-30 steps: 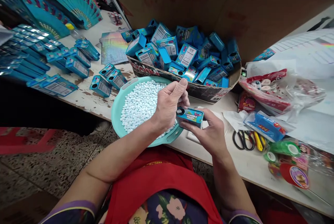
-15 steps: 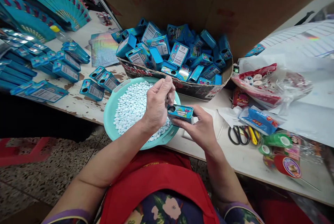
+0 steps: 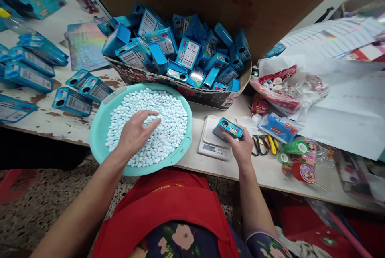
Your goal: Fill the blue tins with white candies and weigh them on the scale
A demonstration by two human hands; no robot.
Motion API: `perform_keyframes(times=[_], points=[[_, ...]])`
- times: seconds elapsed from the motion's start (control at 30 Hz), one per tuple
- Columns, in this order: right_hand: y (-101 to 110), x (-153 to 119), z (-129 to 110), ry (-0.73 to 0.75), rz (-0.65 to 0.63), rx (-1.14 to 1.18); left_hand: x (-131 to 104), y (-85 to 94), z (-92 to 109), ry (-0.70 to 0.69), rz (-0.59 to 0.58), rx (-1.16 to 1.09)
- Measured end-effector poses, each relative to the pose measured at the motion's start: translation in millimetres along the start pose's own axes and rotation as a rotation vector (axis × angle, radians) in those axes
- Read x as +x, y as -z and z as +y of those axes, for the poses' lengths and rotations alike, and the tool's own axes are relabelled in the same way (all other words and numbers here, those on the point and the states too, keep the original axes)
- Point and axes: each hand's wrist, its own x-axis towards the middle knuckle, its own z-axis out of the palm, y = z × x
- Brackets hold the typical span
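Note:
My left hand (image 3: 135, 133) is over the white candies (image 3: 164, 130) in the turquoise basin (image 3: 98, 130), its fingers apart and nothing visible between them. Between the fingers and thumb of my right hand (image 3: 243, 146) is a small blue tin (image 3: 228, 128), with a dark round opening at the left of its labelled face. That tin is over the top of a white digital scale (image 3: 214, 150), to the right of the basin; whether it touches the scale I cannot tell.
Behind the basin, an open carton (image 3: 210, 99) holds many blue tins. More blue tins (image 3: 72, 101) stand at the left. To the right lie a plastic bag of sweets (image 3: 288, 89), scissors (image 3: 261, 146), a yellow cutter (image 3: 273, 144) and green tape (image 3: 296, 147).
My left hand has moved away from the tin, down and left over the candies, and opened. My right hand has carried the tin right, over the scale, which is now uncovered. The view has shifted.

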Motion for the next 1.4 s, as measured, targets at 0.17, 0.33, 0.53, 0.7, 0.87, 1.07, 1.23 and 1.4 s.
perform_keyframes(times=[0.17, 0.33, 0.53, 0.7, 0.87, 1.07, 1.23, 1.4], points=[[-4.4, -0.7, 15.8, -0.046, -0.034, 0.143, -12.6, -3.9, 6.5, 0.056, -0.039, -0.044], [22.1, -5.6, 18.6, 0.006, 0.09, 0.277, -19.2, 1.4, 2.9, 0.103, 0.048, -0.077], [48.1, -20.4, 26.2, -0.179, 0.434, 0.247, -19.7, 0.4, 0.8, 0.165, 0.092, -0.11], [51.2, -28.4, 37.1, -0.217, 0.435, 0.188, -18.3, -2.8, 5.8, 0.155, 0.081, -0.112], [50.3, -28.9, 42.4, -0.232, 0.404, 0.19, -18.8, -6.8, 11.6, 0.148, 0.064, -0.114], [44.4, -26.9, 39.6, -0.166, 0.265, 0.236, -18.6, -10.1, 14.6, 0.14, 0.057, -0.135], [27.3, -23.1, 31.8, 0.013, -0.042, 0.171, -18.9, -10.4, 17.3, 0.118, 0.061, -0.151], [0.6, -10.5, 14.3, -0.043, -0.046, 0.151, -17.1, -19.3, 23.7, 0.185, 0.14, -0.416]])
